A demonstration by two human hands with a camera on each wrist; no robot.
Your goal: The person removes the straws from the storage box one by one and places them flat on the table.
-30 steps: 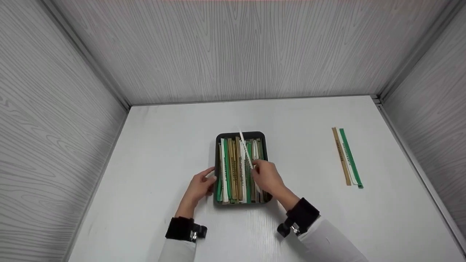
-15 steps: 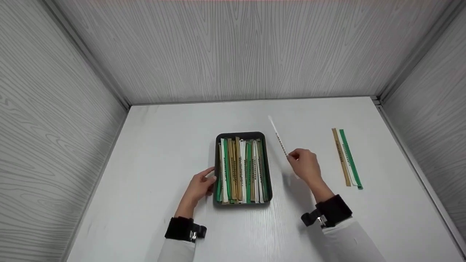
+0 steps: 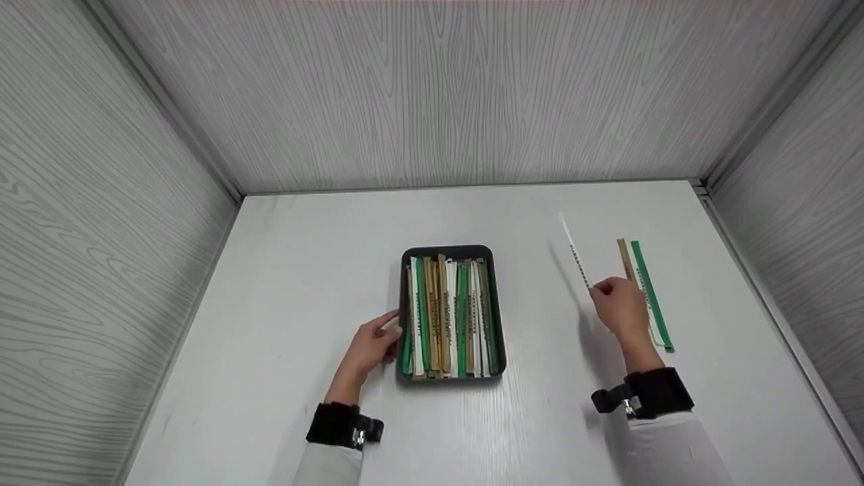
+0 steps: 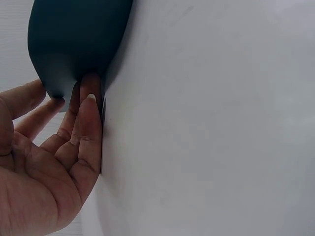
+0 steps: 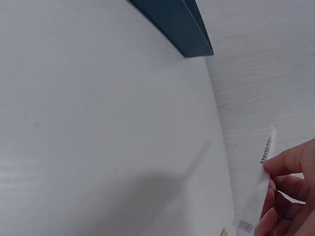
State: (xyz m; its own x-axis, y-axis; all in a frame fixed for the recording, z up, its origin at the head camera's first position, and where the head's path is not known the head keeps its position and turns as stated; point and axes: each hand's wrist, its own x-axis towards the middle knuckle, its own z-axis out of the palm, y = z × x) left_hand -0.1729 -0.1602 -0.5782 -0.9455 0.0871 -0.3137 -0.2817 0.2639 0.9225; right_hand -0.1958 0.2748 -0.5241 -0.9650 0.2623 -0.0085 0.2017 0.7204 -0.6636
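My right hand [image 3: 619,307] pinches a long thin white packet [image 3: 576,255] with dark printing, between thumb and fingers near its lower part. The packet tilts up and leftward over the table, its shadow beside it. In the right wrist view it looks like a flat paper sleeve [image 5: 258,196]. My left hand [image 3: 371,345] rests against the left side of a dark tray [image 3: 445,249], its fingertips touching the tray's outer wall [image 4: 74,44] low down in the left wrist view. White, green and brown packets [image 3: 462,317] lie lengthwise side by side in the tray.
Right of the tray, a brown packet [image 3: 623,253], a white one and a green packet [image 3: 651,293] lie in a slanted row on the white table [image 3: 304,270]. My right hand partly covers the brown and white ones. Grey wood-patterned panels [image 3: 439,94] enclose the table.
My right hand has moved right from over the tray with the white packet, to beside the row of packets. The left hand and tray have stayed in place.
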